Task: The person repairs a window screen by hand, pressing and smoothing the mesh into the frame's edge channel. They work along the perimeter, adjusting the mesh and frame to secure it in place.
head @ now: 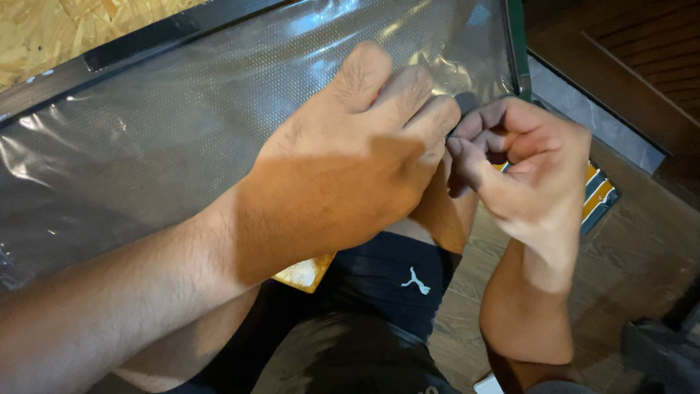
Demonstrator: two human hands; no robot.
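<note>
Clear plastic sheet pinched at a dark frame's edge

The plastic sheet (dimpled, glossy) is gripped near the dark frame by the curled left hand and right hand; an orange striped package is partly hidden beneath.

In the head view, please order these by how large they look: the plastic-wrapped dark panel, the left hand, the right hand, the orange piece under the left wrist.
1. Plastic-wrapped dark panel, by far the largest.
2. Left hand.
3. Right hand; it looks smaller than the left, but the left may simply be nearer the camera.
4. Orange piece, mostly hidden.
</note>
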